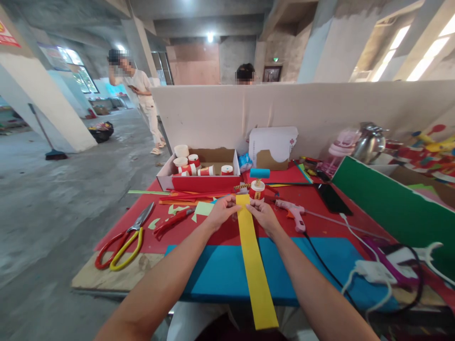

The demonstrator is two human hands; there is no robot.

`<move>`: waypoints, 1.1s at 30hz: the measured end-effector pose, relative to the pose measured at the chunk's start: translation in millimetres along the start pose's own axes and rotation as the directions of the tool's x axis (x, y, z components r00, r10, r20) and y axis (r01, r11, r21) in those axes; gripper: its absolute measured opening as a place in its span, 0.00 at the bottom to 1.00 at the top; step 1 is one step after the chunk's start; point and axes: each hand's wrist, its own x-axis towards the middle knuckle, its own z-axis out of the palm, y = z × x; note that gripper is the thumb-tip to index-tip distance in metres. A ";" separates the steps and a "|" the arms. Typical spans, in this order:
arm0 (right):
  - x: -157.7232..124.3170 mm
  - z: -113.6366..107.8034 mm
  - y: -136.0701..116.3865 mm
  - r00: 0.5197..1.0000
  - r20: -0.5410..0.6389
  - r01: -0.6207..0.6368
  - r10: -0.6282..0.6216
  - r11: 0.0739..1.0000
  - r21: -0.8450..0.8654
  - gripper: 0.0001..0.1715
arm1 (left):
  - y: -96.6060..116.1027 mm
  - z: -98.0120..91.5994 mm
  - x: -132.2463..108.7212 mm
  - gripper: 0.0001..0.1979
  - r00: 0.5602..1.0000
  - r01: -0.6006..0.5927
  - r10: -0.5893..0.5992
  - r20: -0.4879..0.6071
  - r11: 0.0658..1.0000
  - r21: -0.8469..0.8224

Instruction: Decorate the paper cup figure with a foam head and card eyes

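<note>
A long yellow paper strip (pixel 253 258) hangs toward me over the table's front edge. Its far end is pinched on the left side by my left hand (pixel 225 210) and on the right side by my right hand (pixel 263 214). Just beyond the strip stands a red and white paper cup (pixel 257 190), topped by a coil spring and a blue roll (pixel 259 173). A pink glue gun (pixel 292 213) lies right of my right hand. Red-handled pliers (pixel 174 222) and green paper scraps (pixel 204 208) lie left of my left hand.
Scissors (pixel 133 234) with red and yellow handles lie at the left edge. An open box (pixel 206 182) holds several paper cups. Blue sheet (pixel 213 270) covers the front; a phone (pixel 333 199), power strip and green box (pixel 391 203) stand right. A person (pixel 142 90) stands beyond the partition.
</note>
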 end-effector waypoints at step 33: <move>-4.1 2.0 -5.9 0.993 0.037 -0.113 0.110 0.988 0.109 0.19 | -3.1 -0.4 2.6 0.10 0.988 -0.135 0.146 -0.040 0.969 0.207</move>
